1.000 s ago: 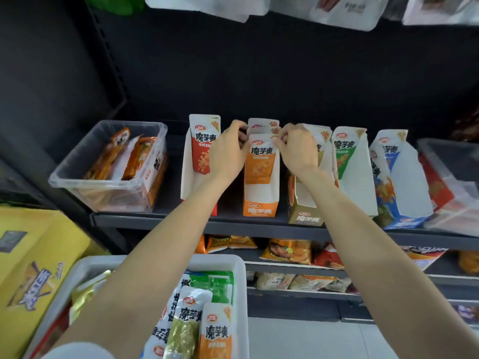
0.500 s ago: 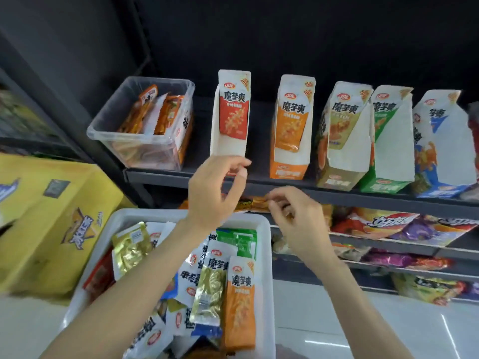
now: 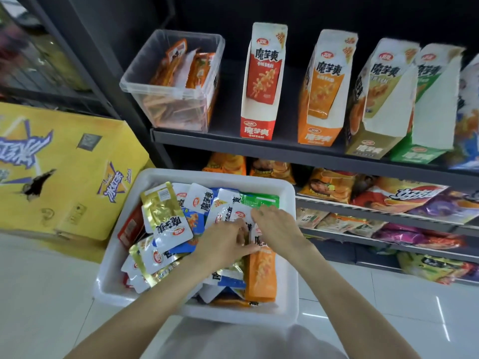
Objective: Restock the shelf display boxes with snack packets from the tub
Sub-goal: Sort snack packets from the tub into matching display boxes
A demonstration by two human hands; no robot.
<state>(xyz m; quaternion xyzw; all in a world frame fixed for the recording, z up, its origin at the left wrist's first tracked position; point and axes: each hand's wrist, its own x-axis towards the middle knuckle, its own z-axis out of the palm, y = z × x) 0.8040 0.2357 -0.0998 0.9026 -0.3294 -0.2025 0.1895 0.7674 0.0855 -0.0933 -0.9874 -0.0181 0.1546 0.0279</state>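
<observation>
Head view: both my hands have come down off the shelf display boxes and are now in the white tub [image 3: 290,257], where a second ago they were up at the orange display box [image 3: 320,99]. I read that as one placement done and the next pick starting.

My left hand [image 3: 220,246] lies flat on the pile, fingers stretched out and pressing on packets, nothing pinched that I can see. My right hand [image 3: 278,229] is spread over the white tops of the packets, fingertips touching them; whether it has hold of one I cannot tell, its underside is hidden.

The snack packets are flat, glossy foil pouches, crinkly, with white header strips and sealed edges. A gold packet [image 3: 162,206] is shiny and reflective, and an orange packet [image 3: 260,273] lies long and flat just below my right hand. Green and blue ones are mixed in, loosely heaped and overlapping.

The tub is smooth, rigid plastic with a rolled rim. It rests on my lap, in front of the shelf.

On the dark metal shelf [image 3: 259,141] the boxes are thin printed cardboard, tall, with cut-away fronts: the red display box [image 3: 259,110], then orange, tan, green. The red one shows one packet at the front, so there is room left. A clear plastic bin [image 3: 178,81] holds orange packets at the left end.
</observation>
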